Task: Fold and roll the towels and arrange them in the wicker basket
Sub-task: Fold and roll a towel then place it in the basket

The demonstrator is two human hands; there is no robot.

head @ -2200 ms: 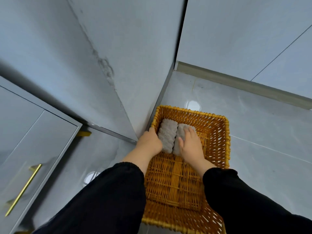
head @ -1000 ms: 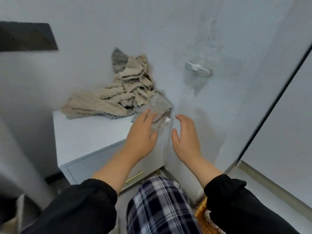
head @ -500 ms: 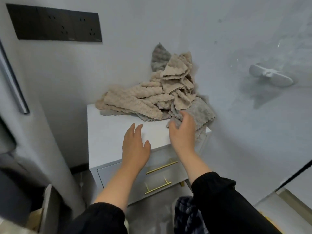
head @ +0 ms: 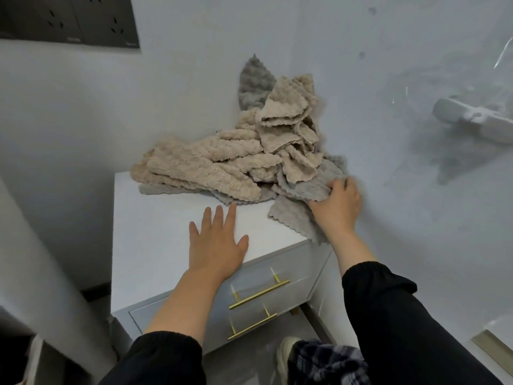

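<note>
A heap of beige and grey towels (head: 236,159) lies in the back corner on top of a white cabinet (head: 155,234). My right hand (head: 337,202) grips a grey towel (head: 308,187) at the heap's right edge, fingers curled into the cloth; a scalloped corner of cloth hangs over the cabinet's front right edge. My left hand (head: 218,243) rests flat on the bare cabinet top, fingers straight, its fingertips just short of the heap. The wicker basket is out of view.
The cabinet has two drawers with brass handles (head: 259,294). Walls close in behind and to the right, where a white fitting (head: 472,119) is mounted. A dark socket panel (head: 69,20) sits at the upper left. My plaid trouser leg and shoe (head: 313,359) show below.
My view swung up from the basket on the floor to the cabinet. My right hand reached further into the heap and closed on the grey towel; my left hand settled flat on the top.
</note>
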